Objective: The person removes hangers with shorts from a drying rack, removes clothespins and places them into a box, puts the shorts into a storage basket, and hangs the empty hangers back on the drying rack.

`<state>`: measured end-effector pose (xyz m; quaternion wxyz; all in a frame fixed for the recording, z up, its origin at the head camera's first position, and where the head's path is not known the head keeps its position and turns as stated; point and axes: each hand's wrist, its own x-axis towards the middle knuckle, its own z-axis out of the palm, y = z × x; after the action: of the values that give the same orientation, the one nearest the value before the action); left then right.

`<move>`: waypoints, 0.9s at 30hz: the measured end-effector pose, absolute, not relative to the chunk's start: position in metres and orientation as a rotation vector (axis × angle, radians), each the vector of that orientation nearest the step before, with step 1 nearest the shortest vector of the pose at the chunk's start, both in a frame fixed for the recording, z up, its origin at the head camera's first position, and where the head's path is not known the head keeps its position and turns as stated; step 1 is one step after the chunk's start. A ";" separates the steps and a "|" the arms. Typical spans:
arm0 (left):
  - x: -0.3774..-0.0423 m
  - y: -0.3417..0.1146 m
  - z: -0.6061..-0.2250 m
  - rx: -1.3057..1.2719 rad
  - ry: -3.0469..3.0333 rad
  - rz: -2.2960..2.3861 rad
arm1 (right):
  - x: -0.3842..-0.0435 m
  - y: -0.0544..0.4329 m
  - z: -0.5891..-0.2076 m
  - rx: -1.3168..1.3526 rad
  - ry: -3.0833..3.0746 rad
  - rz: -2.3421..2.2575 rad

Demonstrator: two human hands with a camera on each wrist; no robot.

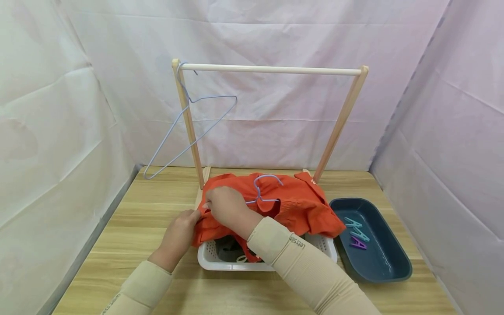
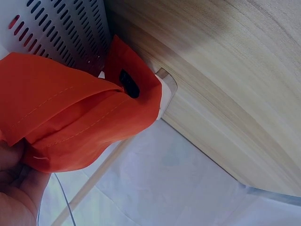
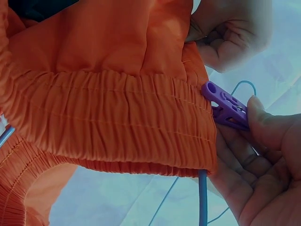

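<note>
Orange shorts [image 1: 307, 210] with a gathered elastic waistband [image 3: 113, 117] lie over a white basket [image 1: 236, 266]. A lavender wire hanger [image 1: 258, 192] is in them, its hook standing up from the waist. My left hand [image 1: 179, 234] grips the fabric at the left side, also seen in the left wrist view. Close beside it, my right hand [image 1: 230, 208] pinches a purple clothespin [image 3: 228, 107] between thumb and fingers. In the right wrist view the clothespin's tip meets the waistband's edge, near the hanger wire. The head view hides this clothespin behind my hand.
Behind the basket stands a wooden rack with a white rail [image 1: 271, 69]. Another wire hanger [image 1: 189, 103] hangs at the rail's left end. To the right, a dark blue tray [image 1: 387, 249] holds teal clothespins [image 1: 360, 233] and one purple clothespin [image 1: 358, 243]. Fabric walls surround the table.
</note>
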<state>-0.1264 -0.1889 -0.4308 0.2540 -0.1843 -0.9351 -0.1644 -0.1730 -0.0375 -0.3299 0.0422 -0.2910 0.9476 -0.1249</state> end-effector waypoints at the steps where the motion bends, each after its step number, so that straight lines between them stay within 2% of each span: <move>1: -0.127 -0.189 -0.431 -0.503 -2.534 -0.445 | -0.173 -0.037 -0.330 -0.891 2.903 -0.384; 12: -0.127 -0.190 -0.432 -0.505 -2.506 -0.451 | -0.169 -0.034 -0.327 -0.944 2.946 -0.477; 27: -0.128 -0.189 -0.432 -0.495 -2.518 -0.426 | -0.148 -0.014 -0.306 -1.139 3.011 -0.676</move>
<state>-0.1276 -0.1895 -0.4317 0.2671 -0.1833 -0.9328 -0.1579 -0.1480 -0.0142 -0.3056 -0.0737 -0.3452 0.9129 -0.2048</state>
